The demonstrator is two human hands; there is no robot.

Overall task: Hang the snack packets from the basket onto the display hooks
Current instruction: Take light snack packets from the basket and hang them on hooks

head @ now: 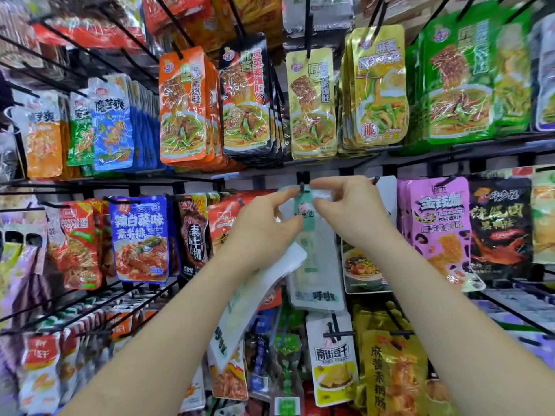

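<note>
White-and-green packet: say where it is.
The packet is centre of head view, top at a hook, pinched between left hand and right hand, left of purple packets.

Your left hand (pixel 264 226) sits left and your right hand (pixel 351 214) right of the snack packet (pixel 315 265), its top at the display hook (pixel 301 187), upper row (pixel 312 103) above, lower row (pixel 335 364) below.

Shop, snack aisle. A black wire display rack (pixel 120 182) fills the view in several tiers. Long hooks (pixel 307 28) each carry stacks of identical sealed snack packets (pixel 183 106) in orange, yellow, green, blue and purple. All have printed brand art and Chinese text and hang packed side by side.
</note>
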